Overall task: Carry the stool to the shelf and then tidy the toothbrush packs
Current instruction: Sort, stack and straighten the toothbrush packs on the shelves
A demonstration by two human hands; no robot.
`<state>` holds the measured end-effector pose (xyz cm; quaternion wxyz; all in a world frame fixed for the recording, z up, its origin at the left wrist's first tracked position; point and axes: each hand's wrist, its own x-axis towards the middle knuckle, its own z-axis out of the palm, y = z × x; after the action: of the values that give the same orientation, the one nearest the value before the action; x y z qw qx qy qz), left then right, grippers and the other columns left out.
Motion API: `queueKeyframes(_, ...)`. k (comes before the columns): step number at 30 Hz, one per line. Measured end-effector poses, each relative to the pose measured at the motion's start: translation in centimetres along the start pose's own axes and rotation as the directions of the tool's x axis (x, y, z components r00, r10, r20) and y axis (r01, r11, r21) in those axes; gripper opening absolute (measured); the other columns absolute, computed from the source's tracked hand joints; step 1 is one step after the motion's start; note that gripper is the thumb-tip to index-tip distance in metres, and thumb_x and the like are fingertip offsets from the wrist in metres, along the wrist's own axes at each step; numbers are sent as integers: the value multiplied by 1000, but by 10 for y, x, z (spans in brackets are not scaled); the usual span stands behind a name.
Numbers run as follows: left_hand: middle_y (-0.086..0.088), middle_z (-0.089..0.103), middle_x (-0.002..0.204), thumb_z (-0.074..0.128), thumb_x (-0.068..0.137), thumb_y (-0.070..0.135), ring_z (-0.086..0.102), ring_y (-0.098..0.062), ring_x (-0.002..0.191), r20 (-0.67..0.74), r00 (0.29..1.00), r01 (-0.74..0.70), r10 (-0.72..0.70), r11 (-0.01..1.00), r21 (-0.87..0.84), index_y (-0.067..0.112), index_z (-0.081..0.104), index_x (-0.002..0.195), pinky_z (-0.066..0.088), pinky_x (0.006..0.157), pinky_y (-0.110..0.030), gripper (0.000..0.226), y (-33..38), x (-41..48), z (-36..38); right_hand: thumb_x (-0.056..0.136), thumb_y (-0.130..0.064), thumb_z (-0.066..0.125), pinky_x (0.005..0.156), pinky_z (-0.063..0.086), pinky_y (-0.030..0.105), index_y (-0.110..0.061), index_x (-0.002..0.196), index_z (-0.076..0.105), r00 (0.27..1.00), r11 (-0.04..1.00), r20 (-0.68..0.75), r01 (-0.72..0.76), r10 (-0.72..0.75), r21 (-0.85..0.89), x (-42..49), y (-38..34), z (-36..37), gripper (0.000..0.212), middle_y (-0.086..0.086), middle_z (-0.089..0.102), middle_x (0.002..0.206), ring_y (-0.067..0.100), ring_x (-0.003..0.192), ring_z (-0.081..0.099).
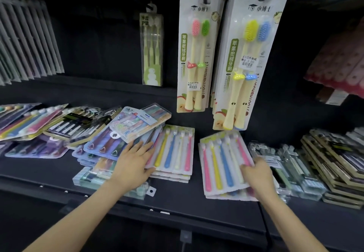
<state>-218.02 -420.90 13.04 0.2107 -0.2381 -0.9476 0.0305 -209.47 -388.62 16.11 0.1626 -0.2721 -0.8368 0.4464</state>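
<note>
Left hand (136,161) is laid flat, fingers spread, on the middle pack stack (175,153) at the centre of the shelf (197,208). The right pack stack (220,165), further right on the shelf, is gripped at its edge by the curled right hand (258,175).

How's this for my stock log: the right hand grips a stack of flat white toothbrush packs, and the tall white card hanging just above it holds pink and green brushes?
Wrong colours. The head view shows the right hand gripping the stack of flat white toothbrush packs, but the tall white card above it holds yellow and blue brushes.
</note>
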Motion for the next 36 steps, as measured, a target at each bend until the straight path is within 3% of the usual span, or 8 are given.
queueKeyframes(3,-6,65,122,67,70,45,62,-29,110,-72,997,-13,10,999,-48,12,70,111,45,96,-47,52,3,-2,-6,76,-5,65,61,45,37,6,116,53,986,826,-61,98,-158,-556,-7,3,12,43,24,60,98,38,82,60)
queueKeyframes(5,-10,64,120,52,78,42,61,-32,109,-188,982,-28,14,997,-71,11,70,108,45,95,-43,46,1,-2,-14,60,0,74,58,46,38,8,101,64,938,709,-55,219,-342,-671,-18,-12,26,43,26,60,88,40,76,59)
queueKeyframes(7,-13,61,124,43,81,47,56,-34,113,-216,976,-8,7,1000,-5,15,69,110,34,99,-46,50,-4,1,-24,79,-14,67,60,43,30,0,103,63,908,759,105,398,-405,-515,-27,-33,44,28,14,59,83,30,73,57)
queueKeyframes(10,-15,49,139,32,79,67,44,-39,128,-21,997,69,-68,997,40,25,65,120,17,108,-55,67,-17,11,-34,96,-39,47,53,37,24,-12,81,47,930,912,311,288,-194,-293,-28,-56,83,31,-4,45,66,15,63,49)
queueKeyframes(15,4,-5,160,-3,62,82,-5,-25,146,225,954,201,-199,979,14,39,34,143,5,114,-55,99,-28,18,-28,94,-53,41,72,41,28,-11,103,60,938,757,315,311,-146,-574,-19,-81,119,46,3,65,101,23,98,61)
queueKeyframes(22,4,2,160,-3,59,78,-2,-21,147,206,928,317,-310,949,3,36,24,148,18,114,-50,102,-23,13,-32,96,-54,30,82,42,30,-11,113,60,912,684,409,314,-25,-658,-9,-83,125,55,5,65,110,24,103,60)
queueKeyframes(29,0,10,159,-1,61,78,0,-27,146,130,900,423,-416,906,-26,34,17,149,23,110,-51,100,-22,7,-27,84,-59,55,65,46,28,-13,102,46,902,895,429,227,-45,-383,-21,-77,132,50,1,67,87,19,83,64)
queueKeyframes(36,0,7,160,-1,67,76,-2,-29,146,93,905,416,-415,909,9,33,13,150,20,108,-55,95,-16,4,-19,65,-19,79,38,35,16,-5,108,50,920,978,377,-165,107,124,-23,-74,147,54,2,49,60,11,38,43)
